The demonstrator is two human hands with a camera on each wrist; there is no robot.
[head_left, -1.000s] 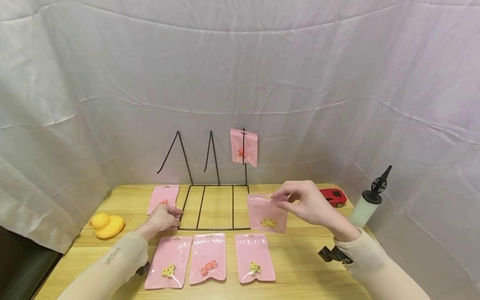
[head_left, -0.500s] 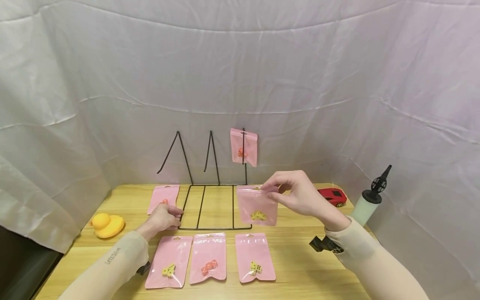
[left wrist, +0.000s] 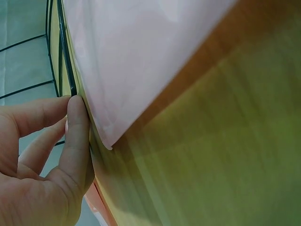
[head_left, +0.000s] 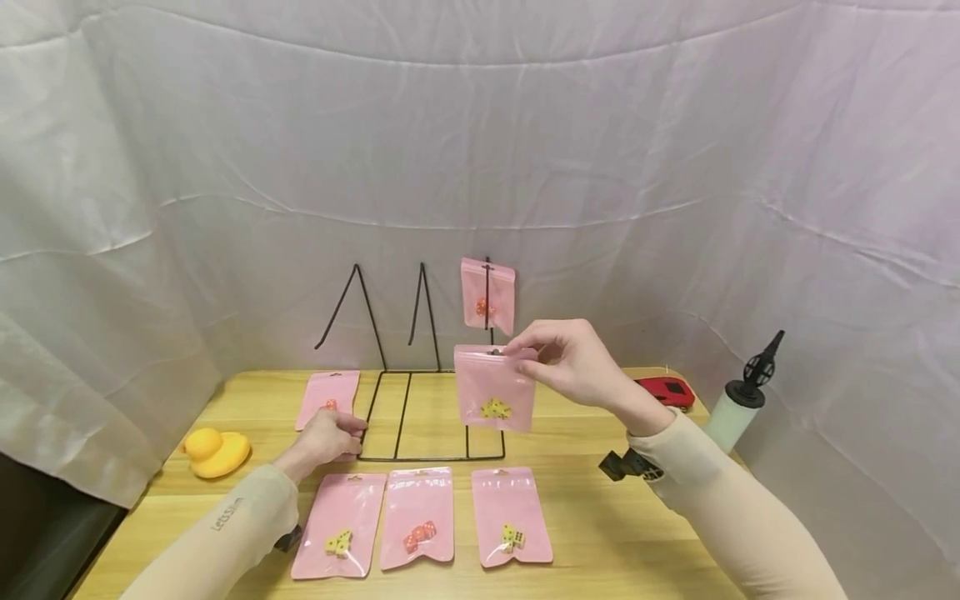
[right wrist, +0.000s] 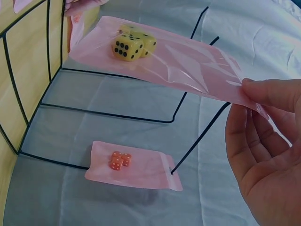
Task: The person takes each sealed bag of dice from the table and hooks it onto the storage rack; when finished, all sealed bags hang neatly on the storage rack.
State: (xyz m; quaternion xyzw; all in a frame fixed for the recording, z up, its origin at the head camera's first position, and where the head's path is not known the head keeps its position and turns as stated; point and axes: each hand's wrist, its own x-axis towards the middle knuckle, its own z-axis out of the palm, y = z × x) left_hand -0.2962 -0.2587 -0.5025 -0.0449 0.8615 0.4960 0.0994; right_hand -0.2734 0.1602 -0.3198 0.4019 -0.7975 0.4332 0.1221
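My right hand [head_left: 570, 367] pinches the top edge of a pink zip bag [head_left: 480, 379] holding yellow dice [right wrist: 128, 46]. This bag hangs in the air before the right side of a black wire display rack [head_left: 427, 459], below its right hook. On that hook hangs another pink bag [head_left: 472, 283] with orange dice [right wrist: 120, 160]. Low at the rack's front left corner, my left hand [head_left: 322, 440] grips the base wire between thumb and finger [left wrist: 76, 127]. A pink bag [head_left: 335, 387] with orange dice lies on the table, partly hidden behind the left hand.
Along the front of the wooden table [head_left: 600, 533] lie two pink bags with yellow dice, [head_left: 352, 500] and one with orange dice [head_left: 417, 500]. A yellow rubber duck [head_left: 217, 452] sits at left. At right are a red toy car [head_left: 663, 390] and a hand pump [head_left: 731, 421].
My right hand has moved left and upward with the bag of yellow dice, bringing it in front of the rack. The left hand stays at the rack's corner.
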